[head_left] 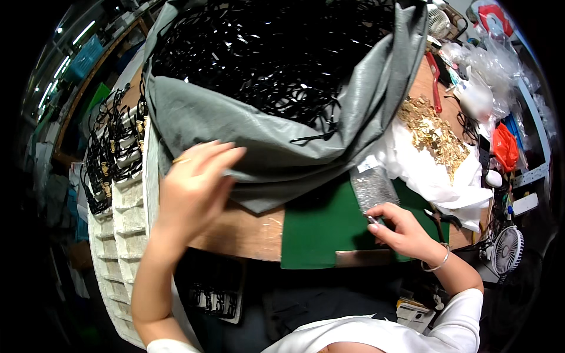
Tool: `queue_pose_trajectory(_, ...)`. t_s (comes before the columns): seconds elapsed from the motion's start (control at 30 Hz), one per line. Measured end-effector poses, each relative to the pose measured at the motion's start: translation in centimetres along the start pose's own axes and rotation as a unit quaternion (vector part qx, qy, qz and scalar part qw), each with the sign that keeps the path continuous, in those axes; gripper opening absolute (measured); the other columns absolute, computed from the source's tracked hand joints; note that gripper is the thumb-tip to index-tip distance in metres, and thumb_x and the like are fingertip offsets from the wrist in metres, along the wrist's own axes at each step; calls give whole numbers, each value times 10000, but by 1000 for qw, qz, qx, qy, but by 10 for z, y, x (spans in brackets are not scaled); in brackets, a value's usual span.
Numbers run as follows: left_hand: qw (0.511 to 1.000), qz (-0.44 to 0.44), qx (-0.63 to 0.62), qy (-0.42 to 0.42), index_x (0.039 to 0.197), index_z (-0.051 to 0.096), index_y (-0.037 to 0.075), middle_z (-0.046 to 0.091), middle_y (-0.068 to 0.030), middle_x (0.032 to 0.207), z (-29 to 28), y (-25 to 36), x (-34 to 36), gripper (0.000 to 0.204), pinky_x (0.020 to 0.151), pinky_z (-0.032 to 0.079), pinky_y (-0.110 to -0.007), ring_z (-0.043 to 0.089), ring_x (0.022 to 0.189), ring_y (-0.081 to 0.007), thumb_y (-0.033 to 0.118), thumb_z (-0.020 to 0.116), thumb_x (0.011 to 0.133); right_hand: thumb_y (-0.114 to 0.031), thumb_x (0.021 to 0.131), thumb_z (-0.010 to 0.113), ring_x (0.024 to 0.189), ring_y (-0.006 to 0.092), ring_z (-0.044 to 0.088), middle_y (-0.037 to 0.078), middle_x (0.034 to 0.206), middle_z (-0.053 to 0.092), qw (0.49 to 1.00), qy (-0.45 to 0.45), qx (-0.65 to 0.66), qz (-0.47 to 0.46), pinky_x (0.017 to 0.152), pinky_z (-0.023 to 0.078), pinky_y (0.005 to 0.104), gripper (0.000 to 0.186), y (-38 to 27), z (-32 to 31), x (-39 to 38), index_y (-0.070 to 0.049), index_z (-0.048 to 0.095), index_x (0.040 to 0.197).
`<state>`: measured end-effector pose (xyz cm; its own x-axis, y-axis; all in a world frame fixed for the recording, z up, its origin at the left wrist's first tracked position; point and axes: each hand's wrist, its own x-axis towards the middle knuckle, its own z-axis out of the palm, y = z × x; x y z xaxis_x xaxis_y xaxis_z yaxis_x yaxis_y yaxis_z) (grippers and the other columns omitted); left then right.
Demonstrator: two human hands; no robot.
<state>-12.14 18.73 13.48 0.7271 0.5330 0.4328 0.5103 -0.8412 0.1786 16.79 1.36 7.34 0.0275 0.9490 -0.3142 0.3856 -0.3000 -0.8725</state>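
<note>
My left hand [197, 188] is raised at the near left side of a large grey sack [206, 112], fingers stretched out and nothing seen in them. The sack gapes open and is heaped with glossy black straps [253, 59]. Over the green mat [318, 223], my right hand [406, 232] pinches a small metallic piece whose kind I cannot make out. Just beyond those fingertips lies a clear bag [375, 188] of tiny silvery bits. Thin gold-coloured metal parts [435, 135] are piled on white plastic sheeting [412, 170] to its right.
A white compartment tray [126, 235] runs along my left, with black straps and gold fittings [115, 147] at its far end. Black-handled pliers [441, 220] lie right of my right hand. A small white fan [507, 250] and a red-handled tool [434, 82] are farther right.
</note>
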Motion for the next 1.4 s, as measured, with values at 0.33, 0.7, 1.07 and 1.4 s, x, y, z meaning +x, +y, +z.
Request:
queue_pose_trajectory(0.33,992,-68,-38,96,878,591,36,616,-105,766,55,47,144,149,588,477,-327,601,675,-253,119,604,755,-126,834,554,650,78,516,54,859,527,993,39,108,40,574,441,213,231,50,-50,-39,13,523,1015)
queue_pose_trajectory(0.7,919,-389,17,-60,849,637,2,632,-187,836,150,49,211,320,741,481,-367,611,824,-345,305,585,759,-160,838,555,632,86,541,51,852,542,986,-6,163,35,575,446,229,236,67,-49,-31,16,528,994)
queue_pose_trajectory(1.07,819,-416,-393,-44,791,601,0,506,-29,602,143,11,201,271,502,395,-264,455,543,-109,266,551,800,-207,845,548,605,67,528,20,766,552,983,46,163,69,539,435,217,264,69,-63,-55,7,523,998)
queue_pose_trajectory(1.4,954,-289,61,-58,999,513,2,555,-203,1019,194,34,195,348,777,467,-431,562,915,-378,232,586,749,-212,843,558,608,68,534,25,778,538,988,22,143,54,538,446,212,266,65,-57,-51,-5,516,1004)
